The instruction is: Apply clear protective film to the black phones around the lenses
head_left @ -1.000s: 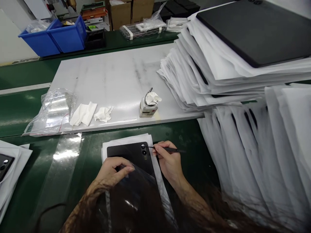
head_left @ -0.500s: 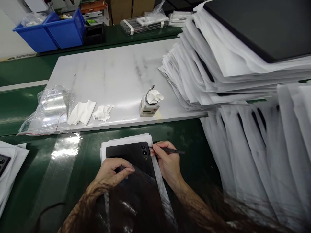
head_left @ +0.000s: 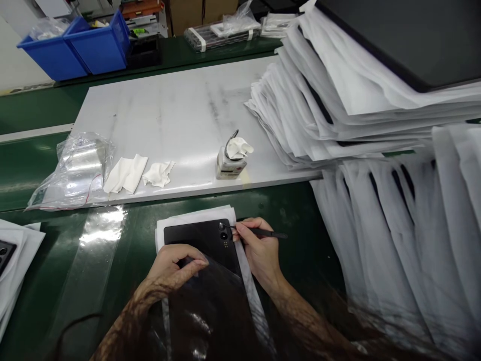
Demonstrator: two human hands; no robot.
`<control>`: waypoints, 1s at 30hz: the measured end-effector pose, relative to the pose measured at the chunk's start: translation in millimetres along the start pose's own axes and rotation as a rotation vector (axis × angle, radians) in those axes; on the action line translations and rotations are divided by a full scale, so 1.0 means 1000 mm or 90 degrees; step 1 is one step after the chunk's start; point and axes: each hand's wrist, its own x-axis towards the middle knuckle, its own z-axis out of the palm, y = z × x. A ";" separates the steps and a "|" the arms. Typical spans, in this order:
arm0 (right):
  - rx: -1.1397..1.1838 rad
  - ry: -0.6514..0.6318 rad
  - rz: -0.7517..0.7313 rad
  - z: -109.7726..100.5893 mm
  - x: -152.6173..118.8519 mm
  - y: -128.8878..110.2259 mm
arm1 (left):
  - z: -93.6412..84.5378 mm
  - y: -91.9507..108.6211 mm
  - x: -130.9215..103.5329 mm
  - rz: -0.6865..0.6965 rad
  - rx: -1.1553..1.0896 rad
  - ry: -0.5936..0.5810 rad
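Green bench top [head_left: 75, 281], near edge: black tablet back [head_left: 199, 238] lying flat on white sheets [head_left: 195, 215], camera lenses [head_left: 223, 231] at its far right corner. Right hand [head_left: 259, 250] pinches a thin black pick [head_left: 263, 233], tip at the lenses; left hand [head_left: 175, 265] grips the peeled-back film [head_left: 214, 301]. Judged best practice: shallow tool angle, steady film tension; solvent bottle [head_left: 230, 163] sits beyond on the white board [head_left: 169, 115].

Two blue bins [head_left: 75, 47]; two white wipes [head_left: 139, 173]; one bottle [head_left: 230, 163]; one plastic bag [head_left: 77, 170].
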 end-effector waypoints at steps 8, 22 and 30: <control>0.019 -0.085 -0.023 -0.017 -0.002 -0.021 | 0.000 -0.001 0.000 0.006 -0.017 0.021; -0.058 -0.390 0.009 -0.047 -0.024 -0.039 | 0.000 -0.006 -0.002 0.007 -0.084 0.022; -0.025 -0.372 0.000 -0.047 -0.029 -0.037 | 0.002 -0.006 -0.001 0.006 -0.081 0.038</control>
